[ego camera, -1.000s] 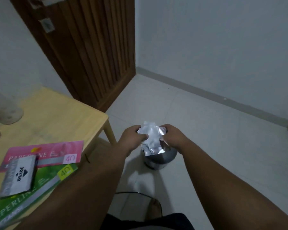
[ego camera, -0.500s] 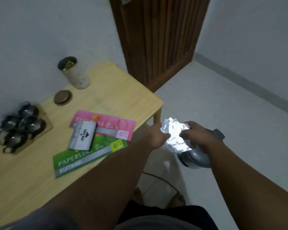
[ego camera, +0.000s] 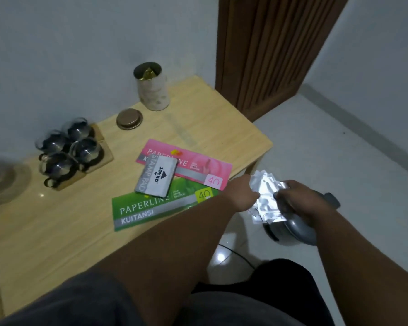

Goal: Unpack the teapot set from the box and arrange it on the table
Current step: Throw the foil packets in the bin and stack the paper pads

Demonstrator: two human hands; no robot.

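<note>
Both hands hold a crumpled silver wrapper (ego camera: 266, 198) just off the table's right edge, above a grey bin (ego camera: 292, 229) on the floor. My left hand (ego camera: 241, 192) grips its left side and my right hand (ego camera: 297, 200) its right side. Several small glass cups (ego camera: 66, 149) stand grouped on wooden coasters at the table's left. A round saucer-like piece (ego camera: 3, 180) shows blurred at the far left edge. The wooden table (ego camera: 57, 231) carries them all.
A cream tin (ego camera: 152, 88) stands open near the wall, its brown lid (ego camera: 129, 118) lying beside it. Pink (ego camera: 198, 165) and green (ego camera: 151, 205) receipt books lie mid-table with a stamp pad box (ego camera: 157, 176) on top. A brown door (ego camera: 268, 50) is behind.
The view has swung left from the floor and bin toward the table, bringing cups, tin and books into sight. Both hands keep hold of the silver wrapper over the bin.
</note>
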